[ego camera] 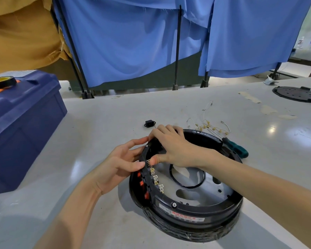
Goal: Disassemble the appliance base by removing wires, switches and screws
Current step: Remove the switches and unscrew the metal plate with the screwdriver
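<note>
A round black appliance base [190, 215] lies upside down on the table, showing a metal plate with a black ring inside. A row of red rocker switches [142, 182] with metal terminals sits in its left wall. My left hand [123, 161] presses against the outside of that wall, thumb on the rim by the top switch. My right hand [174, 149] reaches over the rim from inside, fingers curled over the edge and thumb pushing at the top switch's terminals. Removed wires [207, 125] lie behind the base.
A small black power socket [150, 123] lies loose behind the base. A green-handled screwdriver [235, 147] rests at the base's right rim. A blue toolbox [23, 123] with a tape roll stands left. A black round cover [296, 94] lies far right.
</note>
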{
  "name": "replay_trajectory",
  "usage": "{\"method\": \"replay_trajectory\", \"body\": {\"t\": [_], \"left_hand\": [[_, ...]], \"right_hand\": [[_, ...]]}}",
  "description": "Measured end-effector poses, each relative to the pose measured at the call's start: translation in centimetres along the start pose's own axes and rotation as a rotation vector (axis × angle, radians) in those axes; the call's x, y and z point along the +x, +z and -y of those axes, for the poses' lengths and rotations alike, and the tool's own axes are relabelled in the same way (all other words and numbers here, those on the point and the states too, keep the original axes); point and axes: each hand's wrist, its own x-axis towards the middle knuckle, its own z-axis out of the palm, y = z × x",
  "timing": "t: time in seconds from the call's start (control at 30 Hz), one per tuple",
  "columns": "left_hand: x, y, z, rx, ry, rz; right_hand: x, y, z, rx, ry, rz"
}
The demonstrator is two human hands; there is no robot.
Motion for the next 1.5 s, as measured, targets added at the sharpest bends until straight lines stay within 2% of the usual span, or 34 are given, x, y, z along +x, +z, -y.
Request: {"method": "replay_trajectory", "body": {"t": [0.1, 0.3, 0.4, 0.47, 0.6, 0.73, 0.8, 0.9, 1.0, 1.07, 1.13, 1.2, 1.27, 1.5], "left_hand": [[-0.3, 0.2, 0.0, 0.029, 0.020, 0.052], [-0.3, 0.6, 0.1, 0.076, 0.062, 0.000], [-0.1, 0.7, 0.2, 0.072, 0.063, -0.010], [-0.1, 0.6, 0.1, 0.072, 0.056, 0.000], [-0.4, 0.1, -0.2, 0.116, 0.025, 0.002], [-0.7, -0.3, -0.6, 0.194, -0.002, -0.021], [-0.2, 0.3, -1.2, 0.325, 0.003, -0.118], [1.8, 1.2, -2.2, 0.517, -0.030, -0.363], [3.9, 2.7, -2.6, 0.636, -0.057, -0.343], [4.9, 3.8, -2.2, 0.741, -0.025, -0.354], [5.3, 4.4, -1.8, 0.873, 0.031, -0.456], [5.5, 4.4, -1.8, 0.967, 0.041, -0.545], [5.6, 4.1, -2.1, 1.066, -0.006, -0.553], [6.9, 4.9, -4.1, 1.201, -0.051, -0.362]], "right_hand": [[0.0, -0.1, -0.5, 0.099, -0.015, -0.021], [0.2, 1.1, 0.1, -0.239, -0.015, -0.053], [0.0, 1.4, 0.2, -0.328, -0.020, -0.062], [0.1, 1.4, 0.3, -0.295, -0.014, -0.046], [0.1, 0.5, -0.2, -0.066, 0.006, -0.034], [-0.3, -0.3, -0.9, 0.061, -0.046, -0.036], [-0.3, -0.6, -1.1, 0.072, -0.039, -0.038], [-0.4, -1.7, -1.2, 0.068, 0.110, -0.128], [-1.5, -3.4, -2.2, -0.246, 0.397, -0.095], [-2.9, -4.5, -3.1, -0.325, 0.545, -0.011], [-4.2, -5.1, -3.7, -0.328, 0.611, 0.038], [-4.8, -5.3, -4.1, -0.321, 0.607, 0.032], [-4.7, -5.1, -4.2, -0.277, 0.568, 0.002], [-1.6, -6.0, -2.5, -0.261, 0.266, -0.103]]}}
